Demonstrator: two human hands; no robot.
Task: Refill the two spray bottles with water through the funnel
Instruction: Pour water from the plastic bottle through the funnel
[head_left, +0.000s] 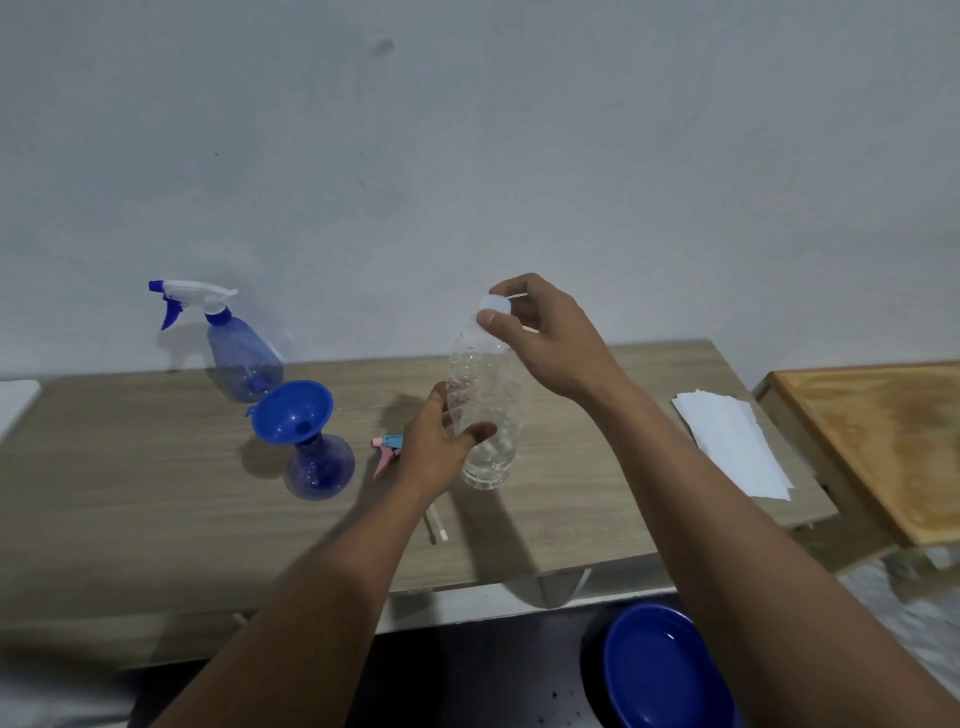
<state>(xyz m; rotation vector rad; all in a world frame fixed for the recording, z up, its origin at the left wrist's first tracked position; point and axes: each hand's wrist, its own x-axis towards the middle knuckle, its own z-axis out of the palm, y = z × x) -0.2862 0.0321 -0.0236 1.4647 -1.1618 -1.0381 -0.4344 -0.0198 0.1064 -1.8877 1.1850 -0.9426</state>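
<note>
Clear bottle (487, 400) in left hand (435, 453), right fingers (494, 323) pinching its cap (491, 302)

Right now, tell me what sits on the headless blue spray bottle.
A blue plastic funnel stands in the neck of the translucent blue spray bottle. The funnel covers the mouth, so the opening is hidden.

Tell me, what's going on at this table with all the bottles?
A person is getting ready to pour. Their left hand grips a clear plastic bottle around its body, while the right hand pinches its white cap. On the table, a blue funnel sits in the neck of an open spray bottle, whose pink trigger head lies beside it. A second spray bottle stands behind, its sprayer on.
</note>
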